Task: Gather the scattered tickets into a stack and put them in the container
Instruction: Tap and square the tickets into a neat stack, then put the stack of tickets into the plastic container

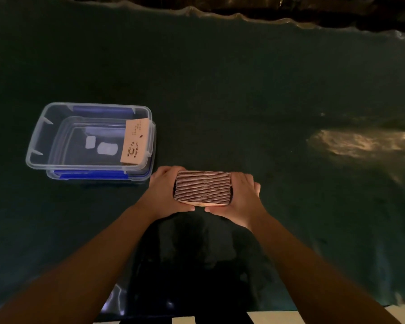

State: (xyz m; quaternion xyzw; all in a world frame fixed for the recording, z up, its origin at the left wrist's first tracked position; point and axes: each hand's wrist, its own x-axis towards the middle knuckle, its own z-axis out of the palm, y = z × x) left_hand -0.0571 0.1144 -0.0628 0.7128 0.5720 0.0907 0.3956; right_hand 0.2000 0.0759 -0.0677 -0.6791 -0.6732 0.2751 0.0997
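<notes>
A thick stack of tickets (203, 187) stands on edge on the dark green table cover, squared between both hands. My left hand (163, 194) grips its left end and my right hand (242, 197) grips its right end, thumbs along the near side. To the left stands a clear plastic container (43, 136) with blue clips, sitting on its lid. Inside it, against the right wall, lies a smaller pile of pale tan tickets (135, 141) with a coffee-cup print on top.
The dark green cover (243, 90) spreads over the whole table, with a wavy far edge (220, 15) and a light patch (360, 142) at the right. A dark shadow lies just below the hands near the front edge.
</notes>
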